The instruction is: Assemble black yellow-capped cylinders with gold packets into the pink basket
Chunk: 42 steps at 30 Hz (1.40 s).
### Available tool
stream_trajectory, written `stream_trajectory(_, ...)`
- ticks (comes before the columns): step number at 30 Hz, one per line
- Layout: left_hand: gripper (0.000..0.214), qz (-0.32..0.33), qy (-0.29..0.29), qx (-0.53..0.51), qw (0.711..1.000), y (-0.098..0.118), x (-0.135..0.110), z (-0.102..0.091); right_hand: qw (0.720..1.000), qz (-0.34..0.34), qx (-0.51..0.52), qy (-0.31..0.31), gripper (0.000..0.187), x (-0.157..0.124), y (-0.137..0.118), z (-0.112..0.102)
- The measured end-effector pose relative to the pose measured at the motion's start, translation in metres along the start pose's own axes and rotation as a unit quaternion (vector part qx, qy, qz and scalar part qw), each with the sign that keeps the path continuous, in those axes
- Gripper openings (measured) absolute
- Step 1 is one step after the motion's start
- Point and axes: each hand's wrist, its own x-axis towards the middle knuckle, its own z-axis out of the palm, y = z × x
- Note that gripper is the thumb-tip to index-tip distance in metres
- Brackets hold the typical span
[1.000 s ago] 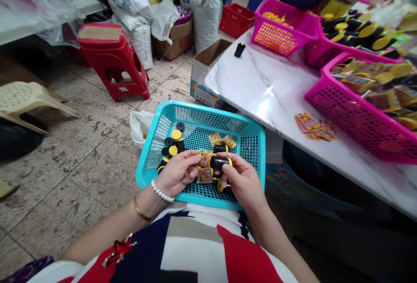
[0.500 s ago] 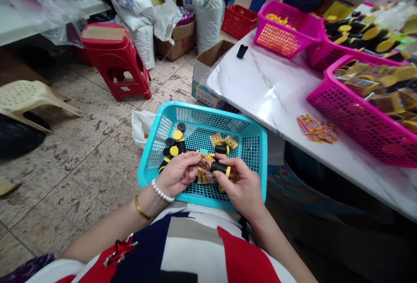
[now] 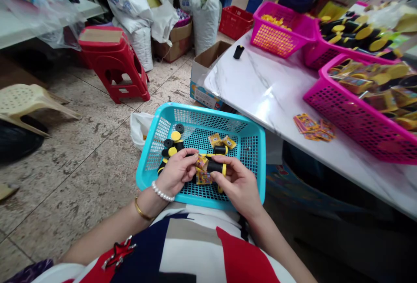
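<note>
Over a turquoise plastic basket (image 3: 260, 174), my left hand (image 3: 178, 171) pinches a small yellow printed packet (image 3: 202, 162). My right hand (image 3: 237, 183) grips a black cylinder with a yellow rim (image 3: 216, 167) between thumb and fingers. The packet sits right at the cylinder's left end; whether it is partly inside I cannot tell. Below them in the basket lies another printed packet (image 3: 203, 177). Black cylinders with yellow caps (image 3: 176, 136) are grouped at the basket's left side. Two yellow packets (image 3: 229, 142) and a black cylinder (image 3: 220, 150) lie toward its right.
A marble-patterned table (image 3: 254, 87) on the right carries pink baskets (image 3: 358, 118) of parts, a stack of printed cards (image 3: 314, 127) and one black cylinder (image 3: 239, 51). An open carton (image 3: 203, 74) stands by its corner. Red stacked stools (image 3: 114, 65) are on the floor at left.
The hands have stayed nearly in place. The packet now looks shorter and more folded at the cylinder's end, and the cylinder lies more level. The view has shifted slightly.
</note>
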Motion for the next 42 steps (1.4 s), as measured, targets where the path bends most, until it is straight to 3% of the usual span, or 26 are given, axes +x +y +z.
stream_trajectory(3, 0.030, 0.006, -0.005, 0.000, 1.000, 0.000, 0.000, 0.000, 1.000, -0.004, 0.020, 0.003, 0.028, 0.000, -0.006, -0.001)
stream_trajectory(11, 0.030, -0.008, -0.004, -0.036, 0.999, -0.001, 0.002, -0.002, 0.974, 0.081, 0.211, -0.034, 0.030, 0.010, 0.000, -0.007)
stream_trajectory(16, 0.023, -0.047, -0.048, -0.083, 0.994, 0.002, 0.002, -0.003, 0.981, 0.108, 0.157, -0.027, 0.033, 0.012, -0.001, -0.002)
stream_trajectory(21, 0.016, -0.064, -0.054, -0.106, 0.991, 0.004, 0.002, -0.005, 0.987, 0.061, 0.142, 0.040, 0.030, 0.006, -0.009, 0.001)
stream_trajectory(27, 0.017, -0.073, -0.073, -0.111, 0.988, 0.005, 0.001, -0.003, 0.987, 0.083, 0.138, -0.021, 0.029, 0.010, -0.009, 0.000)
stream_trajectory(32, 0.020, -0.086, -0.078, -0.115, 0.986, 0.005, 0.000, -0.003, 0.997, 0.055, 0.057, 0.005, 0.031, 0.007, 0.000, 0.004)
stream_trajectory(37, 0.022, -0.061, -0.078, -0.074, 0.992, 0.003, 0.001, -0.002, 1.000, -0.001, -0.002, 0.028, 0.027, 0.004, 0.004, 0.006)
stream_trajectory(42, 0.027, -0.009, -0.062, 0.009, 0.998, -0.001, 0.001, 0.002, 0.998, -0.013, -0.008, 0.054, 0.023, 0.005, 0.007, 0.003)
